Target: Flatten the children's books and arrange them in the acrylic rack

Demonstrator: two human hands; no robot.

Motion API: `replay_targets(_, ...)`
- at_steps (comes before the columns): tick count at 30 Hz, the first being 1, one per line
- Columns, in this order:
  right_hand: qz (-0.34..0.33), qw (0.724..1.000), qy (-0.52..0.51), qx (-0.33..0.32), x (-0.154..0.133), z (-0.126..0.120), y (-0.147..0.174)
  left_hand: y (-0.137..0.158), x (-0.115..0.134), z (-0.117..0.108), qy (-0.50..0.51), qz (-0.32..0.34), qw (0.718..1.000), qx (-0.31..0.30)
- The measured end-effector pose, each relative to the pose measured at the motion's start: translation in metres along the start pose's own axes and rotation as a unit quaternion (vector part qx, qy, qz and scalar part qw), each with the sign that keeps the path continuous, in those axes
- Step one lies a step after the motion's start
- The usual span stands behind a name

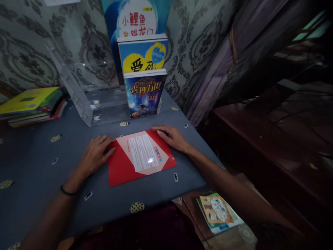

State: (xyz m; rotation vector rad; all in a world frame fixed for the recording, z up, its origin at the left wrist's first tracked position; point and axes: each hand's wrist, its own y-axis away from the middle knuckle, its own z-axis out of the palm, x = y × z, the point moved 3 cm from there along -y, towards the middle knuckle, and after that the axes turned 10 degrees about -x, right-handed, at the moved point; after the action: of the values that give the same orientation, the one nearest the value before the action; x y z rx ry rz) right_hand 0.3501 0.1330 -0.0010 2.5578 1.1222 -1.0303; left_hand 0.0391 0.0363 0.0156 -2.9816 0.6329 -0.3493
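Observation:
A thin red book [142,158] lies flat on the table, its pink panel printed with white blocks of Chinese text and a glare spot. At its upper left corner is my left hand [96,152], fingers curved and thumb apart, touching the edge. My right hand [171,137] lies over the upper right corner with its fingers stretched out and the thumb on the cover. Neither hand lifts the book. Beyond it, a clear acrylic rack [83,104] holds a dark blue book [144,93], a blue and yellow book [143,52] and a tall teal book [110,21].
Several books [31,104] are stacked at the table's left. The table's patterned grey cloth [70,139] ends close to my body. Lower down on the right lie small picture books [217,210]. A dark red wooden surface [247,132] with cables and a tied curtain [213,76] stand to the right.

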Motion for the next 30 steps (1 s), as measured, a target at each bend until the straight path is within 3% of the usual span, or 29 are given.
replay_targets(4,-0.004,0.997,-0.067,0.031,0.009,0.001,-0.004,-0.017,0.037,-0.002,-0.061,0.046,0.997,-0.021)
replay_targets(10,-0.015,0.991,-0.126,0.04,0.012,0.002,-0.004,-0.066,0.099,0.016,-0.009,0.189,0.978,-0.089)
replay_targets(15,-0.022,0.992,-0.121,0.031,0.01,0.001,-0.003,-0.092,0.126,0.035,-0.003,0.22,0.969,-0.116)
replay_targets(24,-0.021,0.992,-0.12,0.033,0.009,0.001,-0.003,-0.061,0.154,0.041,0.016,0.268,0.947,-0.175)
replay_targets(30,-0.021,0.991,-0.125,0.043,0.011,0.003,-0.004,-0.051,0.157,0.043,0.004,0.297,0.942,-0.158)
